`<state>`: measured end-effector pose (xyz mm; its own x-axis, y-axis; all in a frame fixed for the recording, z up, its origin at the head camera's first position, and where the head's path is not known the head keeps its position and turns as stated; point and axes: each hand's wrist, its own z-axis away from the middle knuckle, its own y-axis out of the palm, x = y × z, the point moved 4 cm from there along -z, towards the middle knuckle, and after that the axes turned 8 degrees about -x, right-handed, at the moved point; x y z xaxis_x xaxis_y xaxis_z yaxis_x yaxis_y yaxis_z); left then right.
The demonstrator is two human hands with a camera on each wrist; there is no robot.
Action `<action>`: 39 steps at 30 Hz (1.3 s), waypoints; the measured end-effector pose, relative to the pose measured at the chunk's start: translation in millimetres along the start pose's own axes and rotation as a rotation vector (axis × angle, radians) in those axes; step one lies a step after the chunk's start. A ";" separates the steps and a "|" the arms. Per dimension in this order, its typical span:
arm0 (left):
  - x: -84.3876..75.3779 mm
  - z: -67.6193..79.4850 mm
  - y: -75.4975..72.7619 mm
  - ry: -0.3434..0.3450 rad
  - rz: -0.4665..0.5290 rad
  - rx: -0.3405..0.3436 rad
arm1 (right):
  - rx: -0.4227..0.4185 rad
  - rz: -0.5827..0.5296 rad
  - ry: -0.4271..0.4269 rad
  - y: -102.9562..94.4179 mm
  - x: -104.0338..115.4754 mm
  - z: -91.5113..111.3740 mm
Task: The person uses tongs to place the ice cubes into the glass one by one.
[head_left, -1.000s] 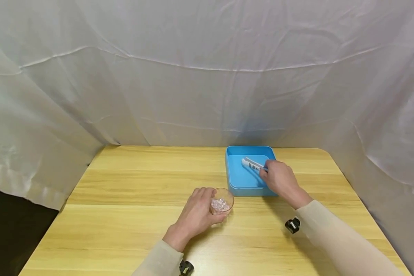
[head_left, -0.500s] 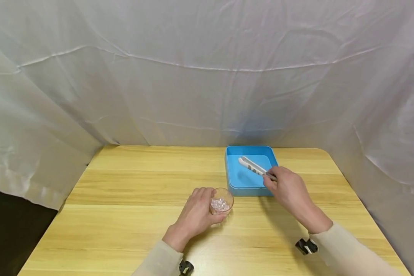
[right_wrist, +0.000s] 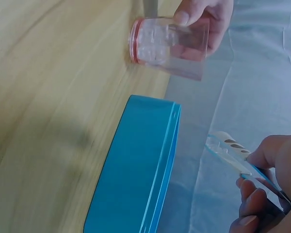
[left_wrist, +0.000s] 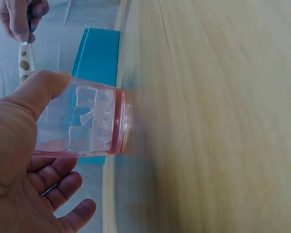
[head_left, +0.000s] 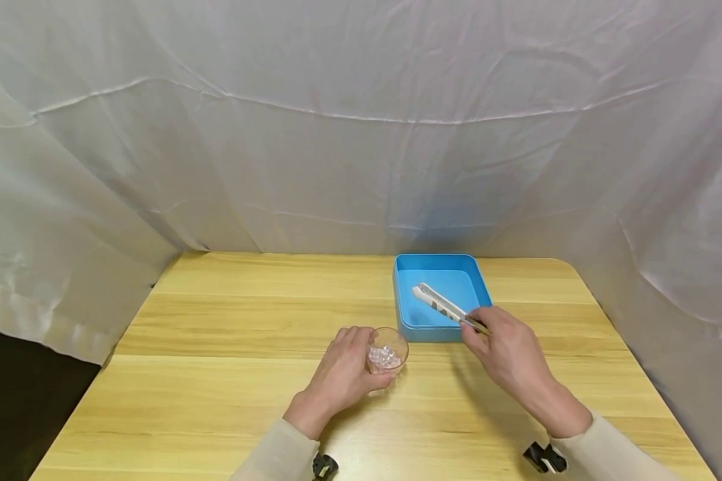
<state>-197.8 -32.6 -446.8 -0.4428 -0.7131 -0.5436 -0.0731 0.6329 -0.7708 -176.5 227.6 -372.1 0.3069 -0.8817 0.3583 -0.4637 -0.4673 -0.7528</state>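
My left hand (head_left: 343,367) holds a clear, pink-tinted cup (left_wrist: 58,114) upright on the table, with several clear ice cubes (head_left: 384,357) in its bottom. In the left wrist view the thumb lies along the near side of the cup. My right hand (head_left: 513,354) grips a pair of white tongs (head_left: 439,302) with dark spots. Their tips point left, raised above the blue square box (head_left: 430,335). Something small and clear (right_wrist: 214,143) seems to sit between the tong tips, in the right wrist view. The tongs are apart from the cup.
The box stands right of and behind the cup; its visible floor is bare. Wood-grain tabletop (head_left: 228,321) spreads to the left and in front. A grey cloth curtain (head_left: 313,153) encloses the back and sides.
My right hand has drawn back towards me, lifting the tongs up from inside the box. Their tips have shifted slightly left. The left hand and cup have stayed put.
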 end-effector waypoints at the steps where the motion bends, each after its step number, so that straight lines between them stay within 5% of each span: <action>1: 0.0 0.0 -0.1 0.001 0.000 0.000 | -0.002 -0.002 -0.002 -0.9 0.7 1.2; 8: -0.2 0.1 0.0 0.008 -0.001 -0.004 | 0.011 -0.020 0.003 -2.6 8.2 10.7; 26: 0.2 0.3 0.3 -0.002 -0.006 0.004 | -0.091 -0.128 -0.230 8.8 25.2 40.9; 39: 0.5 0.2 1.1 0.003 -0.020 0.006 | -0.077 -0.166 -0.281 12.5 19.9 53.1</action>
<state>-197.9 -32.3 -447.9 -0.4444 -0.7245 -0.5269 -0.0764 0.6166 -0.7835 -132.2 207.7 -403.7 0.5957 -0.7458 0.2981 -0.4466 -0.6161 -0.6488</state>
